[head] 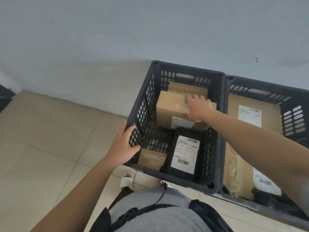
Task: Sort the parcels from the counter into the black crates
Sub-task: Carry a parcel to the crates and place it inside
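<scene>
You stand on a beige tiled floor (50, 139) that meets a pale grey wall (117, 30). Your left hand (124, 144) has its grip curled round the left rim of the nearer black crate (220, 131). Inside it lie a small brown parcel (153, 159), a black mailer bag (184, 153) with a white label, and a cardboard box (172, 108). Your right hand (198, 108) rests on top of that box, fingers spread flat, grip apart. Just beside it on the right, touching, a second crate (294, 104) holds large labelled parcels (247, 131).
</scene>
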